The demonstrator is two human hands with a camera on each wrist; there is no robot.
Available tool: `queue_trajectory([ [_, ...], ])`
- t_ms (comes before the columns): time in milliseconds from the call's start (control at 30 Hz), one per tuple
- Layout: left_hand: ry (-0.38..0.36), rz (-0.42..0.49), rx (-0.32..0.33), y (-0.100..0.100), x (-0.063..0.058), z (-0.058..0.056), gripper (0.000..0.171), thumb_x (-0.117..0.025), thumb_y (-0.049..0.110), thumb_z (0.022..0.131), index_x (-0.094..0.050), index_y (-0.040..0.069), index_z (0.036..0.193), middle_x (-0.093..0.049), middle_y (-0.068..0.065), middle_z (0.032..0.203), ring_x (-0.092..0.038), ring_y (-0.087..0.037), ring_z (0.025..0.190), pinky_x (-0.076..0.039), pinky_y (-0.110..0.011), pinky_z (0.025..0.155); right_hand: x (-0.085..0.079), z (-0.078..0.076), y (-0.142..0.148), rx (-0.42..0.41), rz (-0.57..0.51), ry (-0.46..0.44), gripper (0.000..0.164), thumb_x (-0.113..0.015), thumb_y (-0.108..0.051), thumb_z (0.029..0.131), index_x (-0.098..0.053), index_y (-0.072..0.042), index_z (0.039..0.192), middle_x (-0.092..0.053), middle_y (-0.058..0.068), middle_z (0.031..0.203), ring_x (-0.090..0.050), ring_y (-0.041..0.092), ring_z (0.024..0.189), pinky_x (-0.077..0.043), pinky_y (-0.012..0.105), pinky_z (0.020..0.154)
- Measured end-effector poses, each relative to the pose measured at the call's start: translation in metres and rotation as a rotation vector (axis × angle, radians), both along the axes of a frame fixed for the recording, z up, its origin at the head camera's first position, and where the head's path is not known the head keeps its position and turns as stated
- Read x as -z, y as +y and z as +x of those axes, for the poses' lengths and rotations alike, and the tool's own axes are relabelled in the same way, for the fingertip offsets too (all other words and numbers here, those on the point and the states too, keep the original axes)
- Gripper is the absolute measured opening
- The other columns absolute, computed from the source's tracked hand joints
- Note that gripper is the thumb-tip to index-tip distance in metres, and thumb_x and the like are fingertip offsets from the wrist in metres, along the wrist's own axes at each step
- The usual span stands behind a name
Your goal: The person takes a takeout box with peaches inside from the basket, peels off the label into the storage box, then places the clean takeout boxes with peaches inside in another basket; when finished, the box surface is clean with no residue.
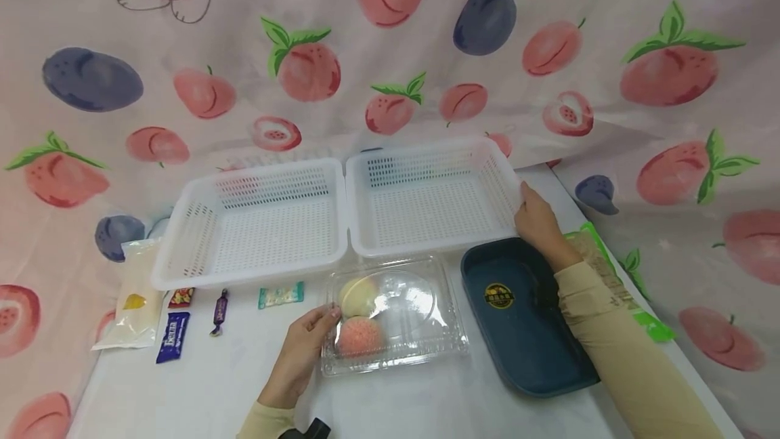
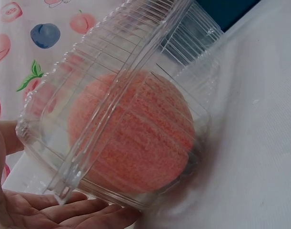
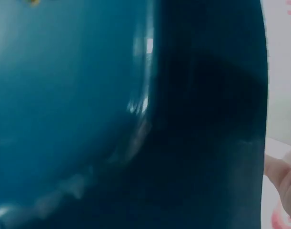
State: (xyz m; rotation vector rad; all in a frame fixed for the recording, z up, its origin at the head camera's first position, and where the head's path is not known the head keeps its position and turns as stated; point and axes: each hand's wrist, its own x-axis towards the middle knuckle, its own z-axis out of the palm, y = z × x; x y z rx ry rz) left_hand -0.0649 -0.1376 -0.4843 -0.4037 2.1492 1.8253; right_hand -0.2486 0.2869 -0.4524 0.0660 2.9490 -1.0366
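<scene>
A clear plastic clamshell box point(image 1: 420, 351) lies on the table, holding a pink peach-like ball point(image 1: 361, 337) and a pale yellow one point(image 1: 358, 297). My left hand point(image 1: 301, 351) holds its left edge, thumb on top. In the left wrist view, the fingers point(image 2: 83, 212) run under the box, beside the pink ball. My right hand point(image 1: 539, 222) grips the right side of the right white basket point(image 1: 426, 246), its fingertips partly hidden at the rim. Below that wrist lies a dark blue tray point(image 1: 518, 344), which fills most of the right wrist view.
Another white basket point(image 1: 250, 275) stands on the left. Near it are a clear bag point(image 1: 137, 303), a blue wrapped bar point(image 1: 173, 337), a red packet point(image 1: 181, 297), a purple candy point(image 1: 220, 312) and a teal packet point(image 1: 280, 295). A green-edged bag point(image 1: 594, 256) lies behind the right forearm.
</scene>
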Motion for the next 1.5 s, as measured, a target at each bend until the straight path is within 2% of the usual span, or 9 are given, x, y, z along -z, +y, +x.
queue_trajectory([
  [233,-0.008,0.007,0.008,0.003,-0.003,0.000,0.070,-0.060,0.040,0.107,-0.041,-0.010,0.153,-0.042,-0.031,0.159,-0.032,-0.049,0.152,-0.029,-0.062,0.123,0.004,-0.002,0.000,0.037,-0.066,-0.060,0.059,-0.020,-0.005,0.107,-0.008,0.012,0.161,-0.014,0.035,0.167,-0.018,0.049,0.157,-0.018,0.060,0.129],
  [433,-0.013,0.053,0.045,0.009,-0.006,-0.001,0.071,-0.059,0.032,0.107,-0.032,-0.014,0.155,-0.036,-0.035,0.161,-0.028,-0.053,0.153,-0.027,-0.065,0.123,0.005,-0.004,0.002,0.039,-0.047,-0.081,0.059,-0.021,-0.006,0.108,-0.007,0.012,0.162,-0.014,0.035,0.168,-0.017,0.049,0.157,-0.018,0.060,0.129],
  [667,0.011,0.085,0.056,0.012,-0.011,0.000,0.060,-0.053,0.017,0.109,-0.032,-0.019,0.152,-0.043,-0.037,0.154,-0.033,-0.054,0.150,-0.034,-0.063,0.119,0.003,-0.003,0.002,0.036,-0.018,-0.112,0.059,-0.020,-0.007,0.108,-0.005,0.011,0.162,-0.014,0.035,0.167,-0.017,0.050,0.157,-0.018,0.061,0.128],
  [767,0.015,0.099,0.048,0.013,-0.014,0.002,0.057,-0.052,0.014,0.109,-0.033,-0.021,0.150,-0.050,-0.037,0.148,-0.041,-0.052,0.146,-0.039,-0.060,0.117,0.002,-0.002,0.000,0.045,-0.009,-0.115,0.059,-0.020,-0.007,0.108,-0.006,0.011,0.162,-0.015,0.035,0.167,-0.019,0.051,0.156,-0.020,0.061,0.128],
  [867,-0.005,0.127,0.048,0.014,-0.019,0.006,0.055,-0.054,0.013,0.108,-0.036,-0.020,0.148,-0.059,-0.033,0.138,-0.060,-0.043,0.131,-0.054,-0.047,0.108,0.001,0.000,-0.002,0.053,-0.007,-0.113,0.059,-0.020,-0.007,0.108,-0.006,0.011,0.162,-0.016,0.036,0.167,-0.022,0.052,0.155,-0.021,0.062,0.127],
  [1000,-0.031,0.189,0.100,0.016,-0.031,0.012,0.053,-0.055,0.013,0.107,-0.038,-0.020,0.146,-0.065,-0.023,0.127,-0.065,-0.022,0.114,-0.060,-0.028,0.092,0.000,0.000,-0.003,0.047,0.001,-0.105,0.058,-0.020,-0.008,0.108,-0.006,0.011,0.162,-0.017,0.037,0.166,-0.023,0.053,0.154,-0.022,0.063,0.126],
  [1167,-0.021,0.249,0.163,0.020,-0.051,0.015,0.054,-0.054,0.011,0.107,-0.036,-0.020,0.147,-0.062,-0.019,0.128,-0.059,-0.016,0.113,-0.056,-0.020,0.087,0.003,0.003,-0.002,0.054,-0.005,-0.093,0.058,-0.020,-0.008,0.109,-0.006,0.010,0.162,-0.020,0.036,0.166,-0.027,0.053,0.153,-0.024,0.064,0.125],
  [1333,0.049,0.234,0.149,0.023,-0.077,0.007,0.055,-0.051,0.007,0.107,-0.030,-0.021,0.150,-0.049,-0.034,0.149,-0.057,-0.036,0.132,-0.058,-0.024,0.089,0.003,0.002,-0.004,0.061,-0.015,-0.073,0.059,-0.021,-0.007,0.108,-0.007,0.009,0.163,-0.025,0.037,0.164,-0.037,0.053,0.146,-0.029,0.066,0.122],
  [1500,0.107,0.206,0.100,0.026,-0.103,-0.018,0.053,-0.047,0.005,0.109,-0.029,-0.018,0.153,-0.044,-0.033,0.154,-0.044,-0.042,0.145,-0.058,-0.027,0.092,0.004,-0.001,-0.003,0.071,0.001,-0.084,0.058,-0.022,-0.007,0.108,-0.009,0.010,0.162,-0.025,0.036,0.164,-0.034,0.053,0.149,-0.028,0.065,0.124],
])
